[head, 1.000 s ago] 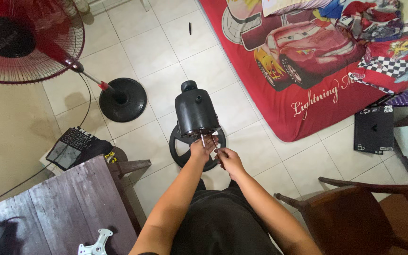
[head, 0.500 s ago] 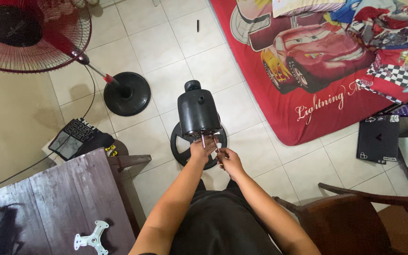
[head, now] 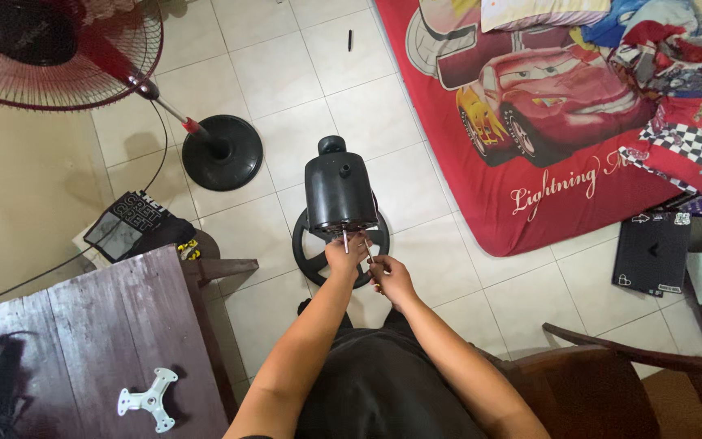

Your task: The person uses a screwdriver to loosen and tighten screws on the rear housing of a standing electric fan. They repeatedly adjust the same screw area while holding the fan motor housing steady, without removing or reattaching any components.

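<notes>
Black fan motor [head: 340,189], prob. heavy & hard, best held by its body; thin rods [head: 345,240] below it are pinched by both hands [head: 346,254].

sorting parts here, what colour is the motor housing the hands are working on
Black, a glossy housing; the head view shows it best.

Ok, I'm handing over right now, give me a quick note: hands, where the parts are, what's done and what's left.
Left hand: at the front of the black fan motor housing, by its metal shaft.
Right hand: pinching a thin tool, tip near the housing front.
Housing stands on its round base on the tiled floor.
Done: blade and guard are off.
White cross-shaped part lies on the wooden table.
Left: work at the housing front; which fastener, too small to tell.
</notes>
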